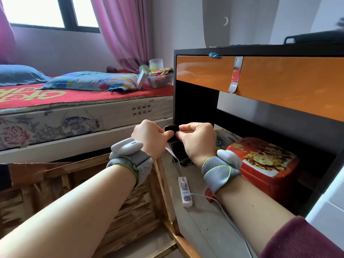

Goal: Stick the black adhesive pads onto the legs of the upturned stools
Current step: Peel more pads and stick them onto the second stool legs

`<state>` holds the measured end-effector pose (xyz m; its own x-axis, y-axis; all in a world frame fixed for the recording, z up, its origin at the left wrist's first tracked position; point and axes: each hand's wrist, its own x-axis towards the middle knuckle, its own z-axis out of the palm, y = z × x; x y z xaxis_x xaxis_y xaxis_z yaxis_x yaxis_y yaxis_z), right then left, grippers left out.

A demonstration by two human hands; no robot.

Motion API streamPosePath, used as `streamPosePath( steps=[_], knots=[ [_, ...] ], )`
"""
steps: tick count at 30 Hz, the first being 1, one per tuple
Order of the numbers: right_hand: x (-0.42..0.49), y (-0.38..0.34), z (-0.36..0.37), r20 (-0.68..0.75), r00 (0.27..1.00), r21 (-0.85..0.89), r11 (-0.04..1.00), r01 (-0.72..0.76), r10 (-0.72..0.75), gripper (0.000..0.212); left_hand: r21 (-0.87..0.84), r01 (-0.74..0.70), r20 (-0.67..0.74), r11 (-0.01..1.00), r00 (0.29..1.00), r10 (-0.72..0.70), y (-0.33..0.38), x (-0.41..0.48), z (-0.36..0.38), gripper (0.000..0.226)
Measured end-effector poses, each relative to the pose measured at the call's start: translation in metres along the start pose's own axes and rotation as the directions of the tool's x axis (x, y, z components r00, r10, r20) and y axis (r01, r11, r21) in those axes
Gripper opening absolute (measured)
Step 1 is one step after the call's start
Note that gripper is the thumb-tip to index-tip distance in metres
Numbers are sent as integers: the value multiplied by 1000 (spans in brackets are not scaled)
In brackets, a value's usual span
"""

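Black adhesive pad [171, 131], small and flat, is pinched between left hand [149, 138] and right hand [197, 140].

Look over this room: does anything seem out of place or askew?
Yes. A white power strip lies loose on the floor with its cable trailing, and blue tape sticks crookedly on the desk's edge.

Showing now: 2 hands [151, 137] [197, 140] centre frame | 1 black pad [171, 129] | 2 wristbands [130, 161] [220, 172] | 2 pillows [18, 74] [93, 81] upper left | 1 power strip [185, 191] | 2 orange drawers [204, 71] [297, 84] upper right | 1 red stool [264, 161]
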<state>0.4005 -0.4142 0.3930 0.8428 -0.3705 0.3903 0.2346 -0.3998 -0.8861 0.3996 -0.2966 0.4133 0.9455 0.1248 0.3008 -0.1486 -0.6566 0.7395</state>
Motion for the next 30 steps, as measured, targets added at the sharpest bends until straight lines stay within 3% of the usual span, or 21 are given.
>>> streamPosePath(
  steps=[3,7,14,18,23,30],
  knots=[
    [3,8,1,34,996,72,994,-85,83,8,-128,65,17,990,998,-63,-8,1,3,32],
    [0,13,-5,213,963,259,941,-218,164,8,-214,78,45,974,997,-70,-15,-4,3,28],
    [3,13,17,225,962,327,918,-222,152,38,-219,26,56,975,998,-14,-18,-7,2,21],
    [3,16,12,240,957,322,916,-238,164,20,-231,18,44,973,999,-8,-20,-7,3,25],
    [2,19,12,163,982,262,956,-133,92,21,-291,63,21,955,998,-60,-18,-3,5,42],
    [-11,27,13,168,985,298,950,-93,44,14,-229,28,-17,973,999,-33,-18,-11,8,31]
  ],
)
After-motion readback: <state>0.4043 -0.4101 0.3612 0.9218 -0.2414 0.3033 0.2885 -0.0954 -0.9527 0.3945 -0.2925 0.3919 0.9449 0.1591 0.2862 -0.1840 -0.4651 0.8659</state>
